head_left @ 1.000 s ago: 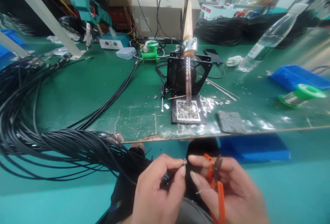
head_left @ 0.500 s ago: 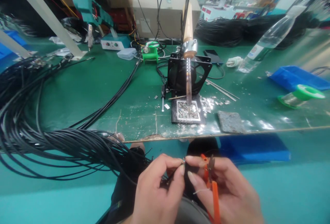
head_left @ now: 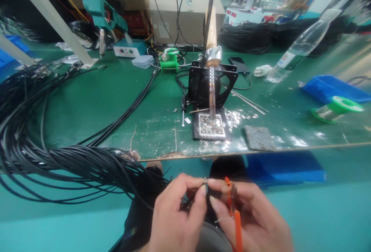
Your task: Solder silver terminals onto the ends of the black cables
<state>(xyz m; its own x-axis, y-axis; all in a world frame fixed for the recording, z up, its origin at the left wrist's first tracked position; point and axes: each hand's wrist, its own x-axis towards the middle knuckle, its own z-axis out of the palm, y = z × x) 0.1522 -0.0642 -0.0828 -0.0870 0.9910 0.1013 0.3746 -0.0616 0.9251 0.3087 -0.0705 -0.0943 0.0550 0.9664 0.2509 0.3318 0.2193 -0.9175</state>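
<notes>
Green bench (head_left: 87, 101) ahead, curled hands (head_left: 177, 211) hold a metal tip (head_left: 205, 181) and pliers (head_left: 238, 223).

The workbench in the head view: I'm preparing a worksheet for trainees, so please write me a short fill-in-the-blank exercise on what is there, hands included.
1. The pliers are held in the person's ____ hand.
2. The cable bundle is coloured ____.
3. The spool near the blue tray on the bench has rims coloured ____.
4. The tip of the soldering iron points ____ (up or down).

Missing words: right; black; green; down.
</notes>
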